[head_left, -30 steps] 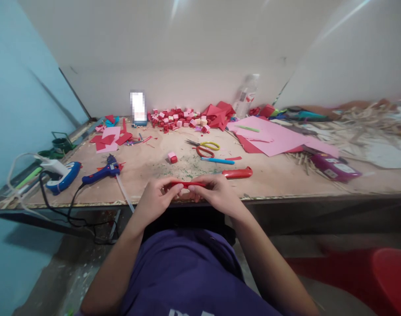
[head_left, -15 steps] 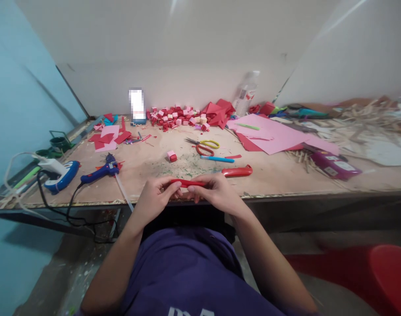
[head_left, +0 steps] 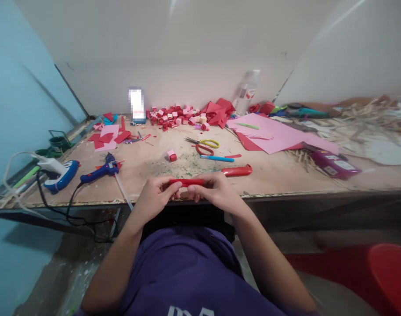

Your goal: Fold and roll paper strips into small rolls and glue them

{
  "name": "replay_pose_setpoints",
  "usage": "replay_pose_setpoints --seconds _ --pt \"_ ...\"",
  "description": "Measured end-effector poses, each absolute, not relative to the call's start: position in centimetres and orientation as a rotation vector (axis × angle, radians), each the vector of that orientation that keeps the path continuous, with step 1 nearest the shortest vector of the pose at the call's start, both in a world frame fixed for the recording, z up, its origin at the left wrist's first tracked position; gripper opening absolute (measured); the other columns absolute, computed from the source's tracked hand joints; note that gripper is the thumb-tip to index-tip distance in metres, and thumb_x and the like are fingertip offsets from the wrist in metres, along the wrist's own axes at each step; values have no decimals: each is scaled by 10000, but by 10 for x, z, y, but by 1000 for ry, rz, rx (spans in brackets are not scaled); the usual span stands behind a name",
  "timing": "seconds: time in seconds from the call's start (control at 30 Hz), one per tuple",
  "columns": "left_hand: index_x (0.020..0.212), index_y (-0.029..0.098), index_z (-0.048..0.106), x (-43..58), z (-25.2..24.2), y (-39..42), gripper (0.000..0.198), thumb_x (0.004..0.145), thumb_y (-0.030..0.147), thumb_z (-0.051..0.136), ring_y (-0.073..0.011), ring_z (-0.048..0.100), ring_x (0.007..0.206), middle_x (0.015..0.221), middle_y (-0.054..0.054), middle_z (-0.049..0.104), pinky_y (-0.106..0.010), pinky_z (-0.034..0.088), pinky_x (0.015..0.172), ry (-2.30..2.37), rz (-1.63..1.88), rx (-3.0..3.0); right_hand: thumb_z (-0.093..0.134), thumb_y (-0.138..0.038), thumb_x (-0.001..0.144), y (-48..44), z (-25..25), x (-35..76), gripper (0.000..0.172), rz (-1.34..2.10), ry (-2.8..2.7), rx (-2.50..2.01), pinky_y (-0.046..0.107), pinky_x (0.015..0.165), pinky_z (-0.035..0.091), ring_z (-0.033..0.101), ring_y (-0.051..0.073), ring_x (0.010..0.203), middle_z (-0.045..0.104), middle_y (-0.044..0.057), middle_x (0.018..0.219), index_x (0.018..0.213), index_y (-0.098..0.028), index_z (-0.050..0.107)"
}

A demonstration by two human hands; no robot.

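A narrow red paper strip (head_left: 186,182) is stretched level between my two hands, just over the table's front edge. My left hand (head_left: 159,193) pinches its left end, and my right hand (head_left: 211,191) pinches the right end, thumbs toward me. Beyond the hands sits a small pink and red cube (head_left: 171,156). To its right lie scissors (head_left: 205,145) with yellow and red handles, a blue pen (head_left: 217,159) and a red-handled cutter (head_left: 237,170). Green bits are scattered between the cube and the pen.
A blue glue gun (head_left: 99,171) and a power strip (head_left: 62,177) with cables lie at left. Behind are a phone (head_left: 137,105), piled cubes (head_left: 177,117) and a bottle (head_left: 247,93). Pink sheets (head_left: 269,131) and a purple bottle (head_left: 335,164) are at right.
The red strip between my fingers has turned slightly and shows a wider, flatter face. My hands have stayed almost in the same place.
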State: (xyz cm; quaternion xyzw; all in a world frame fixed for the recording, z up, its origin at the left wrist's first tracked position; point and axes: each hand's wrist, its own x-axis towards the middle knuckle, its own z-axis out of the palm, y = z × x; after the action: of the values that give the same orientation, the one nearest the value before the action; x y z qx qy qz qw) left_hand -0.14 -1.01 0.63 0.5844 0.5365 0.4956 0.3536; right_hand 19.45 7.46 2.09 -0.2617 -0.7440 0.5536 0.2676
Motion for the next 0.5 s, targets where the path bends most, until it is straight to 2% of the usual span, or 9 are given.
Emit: replay_pose_setpoints --seconds 0.1,0.23,0.37,0.5 --pt "737 151 696 -2 6 -10 352 961 415 632 -133 591 603 670 -22 661 -250 469 608 1383 1295 1496 835 -394 809 74 22 194 284 1528 -2008 -709 233 578 522 627 127 603 735 32 711 918 -132 822" --pt "733 151 696 -1 6 -10 349 966 401 624 -134 596 611 682 -29 670 -247 471 609 1369 1296 1501 808 -407 833 75 22 193 284 1538 -1988 -688 242 571 536 631 126 588 742 49 709 848 -123 820" --pt "764 152 712 -1 5 -11 340 969 409 625 -132 591 624 704 -30 673 -245 474 621 1358 1299 1499 795 -402 846 76 20 194 296 1564 -1964 -686 265 584 562 662 141 593 770 72 753 937 -123 833" --pt "777 151 717 -2 4 -11 335 972 405 618 -138 592 633 718 -32 677 -250 472 627 1363 1295 1513 798 -394 841 76 19 194 286 1576 -1964 -687 270 595 568 686 155 610 778 81 763 924 -123 832"
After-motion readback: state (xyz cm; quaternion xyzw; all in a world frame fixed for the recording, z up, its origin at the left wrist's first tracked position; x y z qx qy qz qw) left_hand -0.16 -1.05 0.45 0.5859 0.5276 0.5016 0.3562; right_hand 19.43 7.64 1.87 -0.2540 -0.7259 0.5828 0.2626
